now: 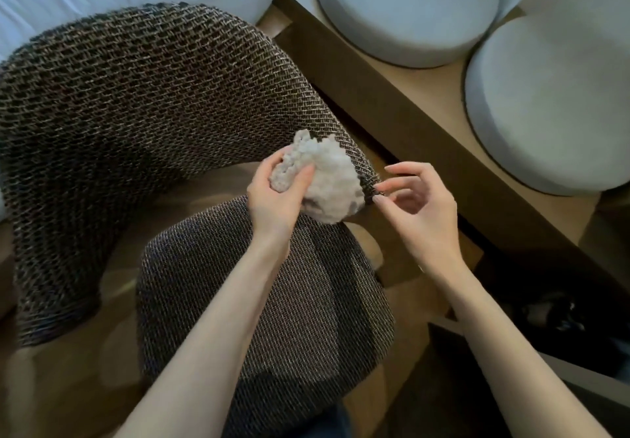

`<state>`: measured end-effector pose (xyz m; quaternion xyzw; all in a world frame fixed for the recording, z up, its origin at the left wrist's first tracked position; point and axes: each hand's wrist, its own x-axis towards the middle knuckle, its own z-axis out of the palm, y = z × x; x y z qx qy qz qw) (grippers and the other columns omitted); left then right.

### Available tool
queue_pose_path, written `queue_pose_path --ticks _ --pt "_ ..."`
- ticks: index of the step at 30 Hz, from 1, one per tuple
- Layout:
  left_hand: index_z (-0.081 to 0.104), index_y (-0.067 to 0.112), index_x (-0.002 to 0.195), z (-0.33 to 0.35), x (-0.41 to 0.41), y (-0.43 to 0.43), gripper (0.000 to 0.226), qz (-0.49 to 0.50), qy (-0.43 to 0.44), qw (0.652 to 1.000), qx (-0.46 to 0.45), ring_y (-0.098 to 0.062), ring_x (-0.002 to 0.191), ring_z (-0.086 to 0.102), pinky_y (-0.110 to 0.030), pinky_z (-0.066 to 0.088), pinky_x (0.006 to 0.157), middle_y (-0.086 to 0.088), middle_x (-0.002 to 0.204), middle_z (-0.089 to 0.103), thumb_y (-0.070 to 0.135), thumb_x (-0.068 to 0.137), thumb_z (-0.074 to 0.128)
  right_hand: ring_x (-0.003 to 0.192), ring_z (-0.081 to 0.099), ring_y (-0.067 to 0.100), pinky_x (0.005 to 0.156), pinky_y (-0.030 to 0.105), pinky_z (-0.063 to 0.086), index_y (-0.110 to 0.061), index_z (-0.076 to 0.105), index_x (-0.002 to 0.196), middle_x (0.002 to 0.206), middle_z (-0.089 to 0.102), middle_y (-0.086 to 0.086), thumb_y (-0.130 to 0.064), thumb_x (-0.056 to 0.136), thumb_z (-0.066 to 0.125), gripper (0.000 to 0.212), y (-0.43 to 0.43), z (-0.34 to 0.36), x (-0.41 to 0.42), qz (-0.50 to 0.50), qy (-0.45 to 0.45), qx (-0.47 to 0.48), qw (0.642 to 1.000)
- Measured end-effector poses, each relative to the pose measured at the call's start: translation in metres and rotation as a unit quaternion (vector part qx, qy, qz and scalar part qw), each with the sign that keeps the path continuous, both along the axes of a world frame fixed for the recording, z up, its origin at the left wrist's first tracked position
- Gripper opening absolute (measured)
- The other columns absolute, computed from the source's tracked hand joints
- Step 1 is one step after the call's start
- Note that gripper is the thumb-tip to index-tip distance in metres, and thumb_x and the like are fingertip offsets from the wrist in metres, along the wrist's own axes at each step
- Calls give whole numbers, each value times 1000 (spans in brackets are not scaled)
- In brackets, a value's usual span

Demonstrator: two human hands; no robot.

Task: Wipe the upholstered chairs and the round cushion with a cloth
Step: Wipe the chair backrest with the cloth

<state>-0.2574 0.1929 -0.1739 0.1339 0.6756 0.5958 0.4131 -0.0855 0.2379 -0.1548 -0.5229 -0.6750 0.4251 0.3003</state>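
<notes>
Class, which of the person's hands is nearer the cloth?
Left. The left hand grips the cloth; the right hand is just right of it, fingertips at the chair arm's end.

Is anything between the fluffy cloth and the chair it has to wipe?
Nothing visible. The left hand grips the cloth, which lies against the end of the chair's woven backrest. The right hand touches that end beside it.
</notes>
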Motion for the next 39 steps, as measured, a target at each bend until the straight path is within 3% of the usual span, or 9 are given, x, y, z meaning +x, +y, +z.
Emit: queue_pose_path --ticks 3,8,12,17,21,26,29,34,39 --pt "42 27 136 -11 20 29 60 81 -81 993 15 -9 114 57 -23 53 90 2 130 51 13 85 71 95 59 5 83 27 51 -33 58 109 106 63 -15 -20 89 64 25 15 -22 3 -47 -87 38 994" --pt "34 34 142 -37 60 52 65 79 28 996 -13 -19 138 28 -32 42 104 -1 149 23 15 88 66 92 54 -15 72 10 38 -39 55 123 102 59 -31 -37 103 35 29 18 -59 12 -13 -137 -65 988" --pt "29 18 141 -55 74 60 64 82 68 992 -66 -28 131 33 -32 42 98 -9 142 24 28 89 65 94 47 -28 75 7 35 -43 55 122 98 54 -40 -44 102 28 33 20 -68 14 -5 -134 -66 989" --pt "21 16 145 -69 78 56 67 96 29 993 -54 -11 122 37 -9 38 90 -10 145 25 28 92 61 91 49 -23 84 14 41 -42 53 124 109 55 -30 -44 103 27 34 19 -71 14 -9 -143 -60 988" --pt "24 12 145 -74 77 47 63 87 -36 995 -40 -17 134 38 -24 34 108 -10 146 33 22 94 59 88 52 -18 84 13 42 -37 56 124 107 56 -28 -40 103 28 36 18 -71 12 -15 -140 -41 989" --pt "44 14 115 -62 85 32 29 50 43 998 -3 -13 115 51 -15 44 96 -9 127 48 19 92 61 95 59 -6 85 19 47 -31 62 120 100 60 -26 -35 103 33 34 18 -67 14 -28 -119 -51 991" --pt "45 13 111 -64 109 16 25 -3 81 997 16 -1 106 53 -9 46 85 -7 120 47 21 93 60 91 54 -19 75 1 39 -24 66 115 94 58 -30 -29 103 37 32 22 -64 17 -30 -98 -63 993" --pt "31 8 141 -90 129 1 47 -80 -7 993 -90 -14 129 38 -30 33 112 -10 139 36 12 98 49 91 50 -23 72 -5 35 -22 64 114 104 60 -18 -26 105 34 32 21 -60 25 -7 -77 -89 993" --pt "23 8 144 -91 125 13 50 -36 -78 988 -130 -22 137 33 -44 29 115 -11 146 32 5 99 42 88 52 -21 70 -3 36 -20 66 110 95 61 -19 -23 104 35 31 21 -62 23 -19 -69 -67 995"
